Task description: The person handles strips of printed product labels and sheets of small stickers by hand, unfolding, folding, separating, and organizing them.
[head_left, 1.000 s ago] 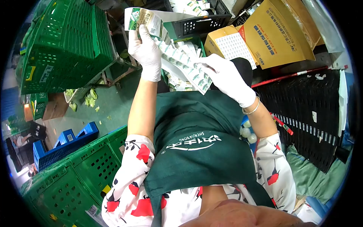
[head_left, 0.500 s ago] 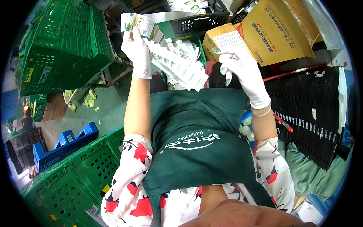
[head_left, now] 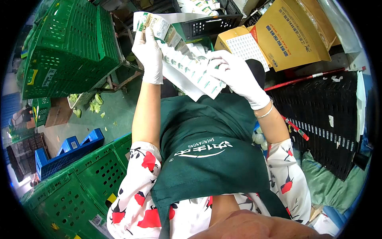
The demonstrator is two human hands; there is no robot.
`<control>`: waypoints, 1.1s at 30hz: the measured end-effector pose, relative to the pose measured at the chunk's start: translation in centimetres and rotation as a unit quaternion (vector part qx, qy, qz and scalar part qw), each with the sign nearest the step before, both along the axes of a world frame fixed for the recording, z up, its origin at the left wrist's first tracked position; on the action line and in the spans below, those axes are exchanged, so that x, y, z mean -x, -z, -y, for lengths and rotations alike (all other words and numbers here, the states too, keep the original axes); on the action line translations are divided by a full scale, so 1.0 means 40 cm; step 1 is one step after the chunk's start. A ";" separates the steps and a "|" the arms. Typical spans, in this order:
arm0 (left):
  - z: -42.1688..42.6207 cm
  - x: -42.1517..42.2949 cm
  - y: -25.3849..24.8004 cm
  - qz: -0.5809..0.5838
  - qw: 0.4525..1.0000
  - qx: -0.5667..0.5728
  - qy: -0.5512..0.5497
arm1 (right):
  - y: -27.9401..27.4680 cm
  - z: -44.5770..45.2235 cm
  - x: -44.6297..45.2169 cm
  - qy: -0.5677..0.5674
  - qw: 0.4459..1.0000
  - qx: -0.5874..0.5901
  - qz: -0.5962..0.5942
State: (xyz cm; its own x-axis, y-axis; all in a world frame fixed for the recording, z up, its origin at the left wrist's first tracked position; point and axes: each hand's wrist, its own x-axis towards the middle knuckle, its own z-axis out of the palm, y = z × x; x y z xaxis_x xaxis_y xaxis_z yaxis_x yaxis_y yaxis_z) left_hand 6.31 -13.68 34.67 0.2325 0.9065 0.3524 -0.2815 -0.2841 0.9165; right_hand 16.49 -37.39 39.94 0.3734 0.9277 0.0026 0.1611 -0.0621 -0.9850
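My left hand (head_left: 148, 55), in a white glove, pinches the upper end of a long printed label strip (head_left: 175, 39) between thumb and fingers. The strip hangs down to the right, showing green and brown print and rows of small green stickers. Over its right side, my gloved right hand (head_left: 234, 73) has its fingers bent and pressed together at the stickers. Exactly what those fingertips pinch is partly hidden. White backing paper (head_left: 183, 81) hangs below the strip, above my dark green apron (head_left: 211, 151).
A yellow carton (head_left: 292, 34) stands at upper right beside a white sticker sheet (head_left: 246, 49). Green crates (head_left: 67, 51) are stacked on the left, with a blue pallet (head_left: 67, 153) below. Black crates (head_left: 318, 115) stand on the right. Leaf scraps (head_left: 95, 104) lie on the floor.
My right hand has moved left onto the label strip; its fingers, spread with small oval stickers on the tips, are now bent together. My left hand has shifted slightly right with the strip.
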 end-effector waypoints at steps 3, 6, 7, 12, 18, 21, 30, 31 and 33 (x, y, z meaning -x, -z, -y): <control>-0.010 0.009 0.010 -0.016 0.999 0.012 0.037 | -0.047 0.029 -0.014 0.059 0.992 -0.008 -0.114; -0.025 0.038 -0.003 -0.117 0.971 0.062 0.198 | -0.032 0.041 -0.055 0.073 0.986 -0.033 -0.146; 0.002 0.042 -0.039 -0.163 0.950 0.086 0.251 | -0.024 0.041 -0.071 0.047 0.986 -0.012 -0.158; 0.055 0.038 -0.047 -0.159 0.859 0.148 0.464 | -0.005 -0.009 -0.135 -0.047 0.979 0.110 -0.167; 0.088 0.041 -0.049 -0.213 0.827 0.098 0.511 | 0.006 -0.108 -0.153 -0.104 0.986 0.125 -0.045; 0.081 0.038 -0.035 -0.226 0.834 0.144 0.482 | -0.031 -0.106 -0.135 -0.167 0.977 0.134 0.002; 0.074 0.008 -0.041 -0.176 0.876 0.159 0.419 | 0.010 -0.046 -0.115 0.084 0.995 0.018 -0.052; 0.074 0.007 -0.025 -0.184 0.874 0.146 0.425 | 0.008 -0.043 -0.113 0.092 0.993 0.019 -0.066; 0.087 0.002 -0.014 -0.194 0.874 0.129 0.427 | 0.008 -0.054 -0.091 0.127 0.988 0.010 -0.090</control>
State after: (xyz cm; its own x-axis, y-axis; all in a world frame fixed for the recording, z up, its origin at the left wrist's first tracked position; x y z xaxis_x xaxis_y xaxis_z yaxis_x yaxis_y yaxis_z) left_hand 6.21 -17.15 35.24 0.9197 0.3815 -0.0930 0.0559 0.1071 0.9927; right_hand 20.12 -35.22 39.61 0.5867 0.8033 -0.1020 -0.0396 -0.0974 -0.9945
